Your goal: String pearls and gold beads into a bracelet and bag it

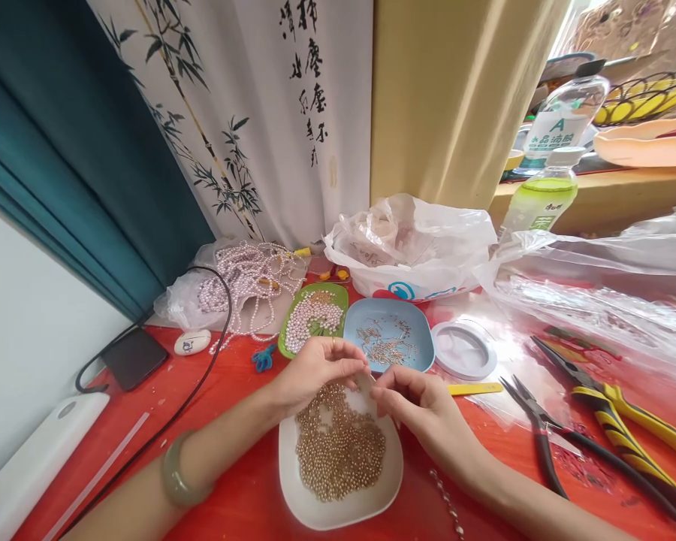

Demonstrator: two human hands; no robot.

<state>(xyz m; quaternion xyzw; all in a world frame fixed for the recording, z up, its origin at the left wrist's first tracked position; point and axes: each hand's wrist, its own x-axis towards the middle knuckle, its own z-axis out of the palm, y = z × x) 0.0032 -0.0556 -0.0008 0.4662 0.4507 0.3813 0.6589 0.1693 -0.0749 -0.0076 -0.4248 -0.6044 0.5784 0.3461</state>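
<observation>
My left hand (315, 370) and my right hand (417, 402) meet fingertip to fingertip above a white dish (298, 500) heaped with small gold beads (341, 447). Both hands pinch something very small between thumb and fingers; I cannot make out what it is. A green bangle (176, 469) sits on my left wrist. Just beyond the hands stand a blue dish (414, 315) of thin metal pins and a green dish (285, 342) of white pearls (314, 315).
Strands of pearls (248, 278) lie on a plastic bag at the back left, a white bag (411, 252) behind the dishes. Pliers (541, 436) and yellow-handled pliers (620, 421) lie right. A phone (134, 357) with cable sits left, a round lid (465, 349) beside the blue dish, bottles (541, 199) behind.
</observation>
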